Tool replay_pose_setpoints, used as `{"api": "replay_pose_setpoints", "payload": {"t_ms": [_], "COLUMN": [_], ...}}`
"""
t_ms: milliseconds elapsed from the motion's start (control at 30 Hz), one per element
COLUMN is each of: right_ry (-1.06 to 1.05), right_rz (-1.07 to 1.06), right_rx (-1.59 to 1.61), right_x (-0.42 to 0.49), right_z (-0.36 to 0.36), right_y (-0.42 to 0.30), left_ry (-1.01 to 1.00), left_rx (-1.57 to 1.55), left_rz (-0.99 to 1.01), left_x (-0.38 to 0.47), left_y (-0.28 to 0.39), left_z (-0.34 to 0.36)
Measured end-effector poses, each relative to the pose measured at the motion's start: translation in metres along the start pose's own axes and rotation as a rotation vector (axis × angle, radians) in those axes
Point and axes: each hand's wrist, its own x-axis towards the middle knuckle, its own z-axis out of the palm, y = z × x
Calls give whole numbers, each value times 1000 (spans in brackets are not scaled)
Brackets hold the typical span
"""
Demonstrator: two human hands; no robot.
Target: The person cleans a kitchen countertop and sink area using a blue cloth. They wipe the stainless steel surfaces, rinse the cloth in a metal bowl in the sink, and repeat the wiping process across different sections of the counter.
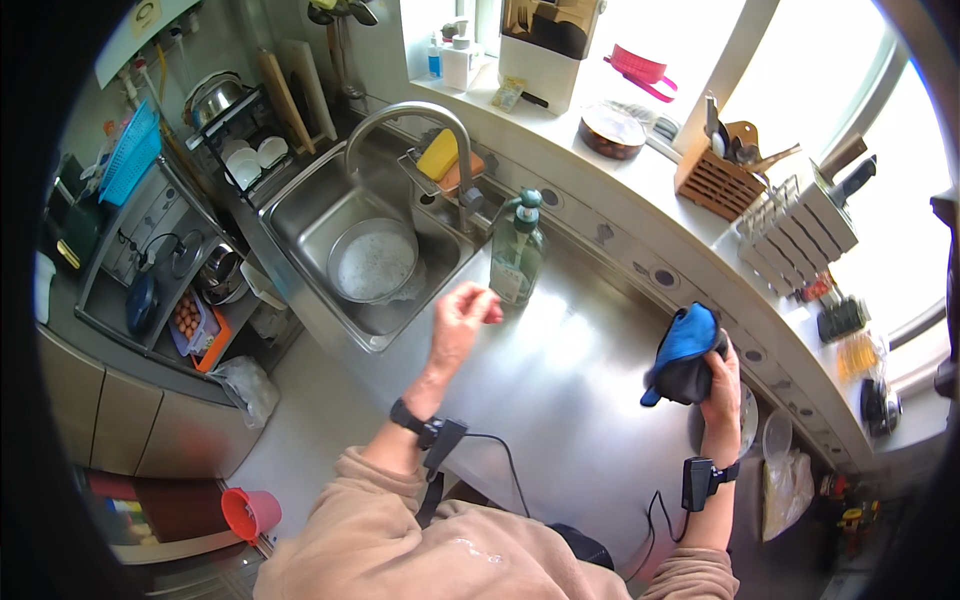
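Note:
Folded into a bundle, a blue and black cloth (681, 360) is held in my right hand (721, 382) above the right part of the stainless steel worktop (517, 390). My left hand (459, 321) hovers by the sink's near right corner, its fingers loosely curled. I see nothing in it, though its palm is hidden. Just beyond it stands a green-tinted pump bottle (517, 259) with a label. In the steel sink (300, 217), a round bowl (373, 259) contains foamy water, under the arched faucet (409, 109).
Yellow and orange sponges (439, 156) rest in a rack behind the faucet. Along the windowsill are a wooden utensil holder (724, 176) and a knife block (799, 229). A plate (748, 420) lies partly behind my right wrist. Cables (506, 450) run from the wrist devices. A pink bucket (251, 514) is at lower left.

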Motion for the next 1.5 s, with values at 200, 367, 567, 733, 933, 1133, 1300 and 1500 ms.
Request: {"api": "replay_pose_setpoints", "payload": {"t_ms": [200,367,567,733,933,1133,1300,1500], "right_ry": [-59,42,29,86,184,259,311,277], "right_rz": [11,63,26,13,-36,-127,-126,-151], "right_rx": [117,364,344,287,227,110,92,125], "right_x": [-69,-116,-157,-173,-158,-126,-94,-11], "right_z": [-15,-14,4,29,95,161,185,182], "right_y": [39,76,78,58,52,40,18,-23], "left_ry": [167,220,69,-53,-324,-467,-502,-440], "left_rx": [91,251,279,133,-21,26,-74,15], "left_rz": [75,77,149,154,262,298,172,219], "left_x": [-61,-104,-108,-62,39,139,212,285], "left_y": [22,61,93,99,112,140,145,148], "left_z": [-81,-120,-141,-147,-152,-152,-100,-32]}}
